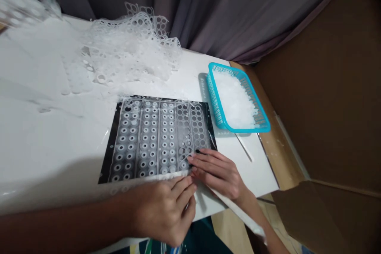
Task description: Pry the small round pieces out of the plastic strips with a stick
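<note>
A black sheet [108,158] lies on the table, covered by a clear layer with rows of white rings [145,130]. Toward its right side the two-wide columns show bare round holes [196,119]. At the sheet's near edge my left hand [168,208] is closed, fingertips pinched together; what is between them is hidden. My right hand [218,172] rests over the near right corner, its fingers stretched out side by side and their tips touching the sheet close to the left fingers. A long white strip [241,214] passes beneath the right wrist and over the table edge.
Behind the sheet is a heap of punched translucent plastic webbing [133,49]. A turquoise basket [214,99] full of small white pieces stands at the right, with a thin white stick [244,149] beside it. A grey curtain [190,8] and cardboard [327,87] border the table.
</note>
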`<control>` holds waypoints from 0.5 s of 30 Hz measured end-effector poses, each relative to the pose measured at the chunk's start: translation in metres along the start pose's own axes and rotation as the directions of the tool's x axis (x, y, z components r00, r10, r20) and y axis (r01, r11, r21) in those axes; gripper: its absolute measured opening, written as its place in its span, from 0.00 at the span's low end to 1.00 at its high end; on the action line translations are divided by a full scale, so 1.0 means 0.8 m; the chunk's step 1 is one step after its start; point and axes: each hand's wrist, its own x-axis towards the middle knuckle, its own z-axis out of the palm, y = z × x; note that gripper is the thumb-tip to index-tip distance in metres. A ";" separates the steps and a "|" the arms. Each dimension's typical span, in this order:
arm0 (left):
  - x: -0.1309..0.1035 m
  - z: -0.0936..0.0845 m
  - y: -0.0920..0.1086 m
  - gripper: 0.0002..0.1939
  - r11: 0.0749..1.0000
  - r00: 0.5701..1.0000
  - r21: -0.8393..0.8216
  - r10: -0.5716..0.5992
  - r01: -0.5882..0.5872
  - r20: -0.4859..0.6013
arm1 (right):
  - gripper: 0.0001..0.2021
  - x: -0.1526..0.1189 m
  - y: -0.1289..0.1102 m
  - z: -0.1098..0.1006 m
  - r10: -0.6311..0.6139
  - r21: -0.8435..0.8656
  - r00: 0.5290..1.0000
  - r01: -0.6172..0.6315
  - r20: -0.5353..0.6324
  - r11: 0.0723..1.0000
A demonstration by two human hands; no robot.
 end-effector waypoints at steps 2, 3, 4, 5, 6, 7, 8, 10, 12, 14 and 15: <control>0.002 -0.001 0.001 0.12 0.999 1.000 -0.016 -0.029 0.030 0.003 | 0.09 0.002 -0.004 0.001 -0.026 -0.063 1.000 0.025 -0.009 0.998; 0.003 -0.001 0.001 0.12 0.999 0.999 -0.024 -0.044 0.045 0.006 | 0.09 0.003 -0.006 0.002 -0.034 -0.096 0.999 0.032 -0.018 0.995; 0.004 -0.001 0.001 0.12 0.998 0.998 -0.030 -0.056 0.056 0.008 | 0.09 0.004 -0.007 0.003 -0.041 -0.122 0.999 0.038 -0.025 0.992; 0.004 -0.001 0.001 0.11 0.997 0.998 -0.032 -0.064 0.064 0.010 | 0.09 0.005 -0.008 0.005 -0.044 -0.138 0.998 0.039 -0.034 0.990; 0.004 -0.001 0.001 0.11 0.997 0.998 -0.032 -0.067 0.068 0.010 | 0.10 0.005 -0.008 0.007 -0.044 -0.141 0.998 0.037 -0.048 0.989; 0.004 -0.001 0.000 0.11 0.997 0.998 -0.029 -0.064 0.065 0.011 | 0.11 0.005 -0.008 0.009 -0.037 -0.128 0.997 0.028 -0.069 0.991; 0.004 -0.001 0.000 0.11 0.998 0.998 -0.027 -0.059 0.059 0.009 | 0.13 0.005 -0.007 0.011 -0.016 -0.099 0.995 0.006 -0.100 0.995; 0.003 -0.001 -0.001 0.10 0.999 0.999 -0.022 -0.042 0.043 0.010 | 0.17 0.005 -0.008 0.017 0.092 0.007 0.980 -0.092 -0.177 0.996; 0.001 -0.001 -0.001 0.10 0.999 0.999 -0.014 -0.030 0.030 0.011 | 0.19 0.009 -0.010 0.022 0.266 0.141 0.936 -0.239 -0.231 0.961; -0.001 -0.001 -0.001 0.09 1.000 1.000 -0.003 -0.025 0.025 0.014 | 0.16 0.016 -0.014 0.023 0.446 0.253 0.857 -0.385 -0.260 0.888; -0.001 -0.001 -0.002 0.09 1.000 1.000 0.003 -0.021 0.021 0.017 | 0.13 0.020 -0.016 0.022 0.524 0.300 0.804 -0.444 -0.283 0.844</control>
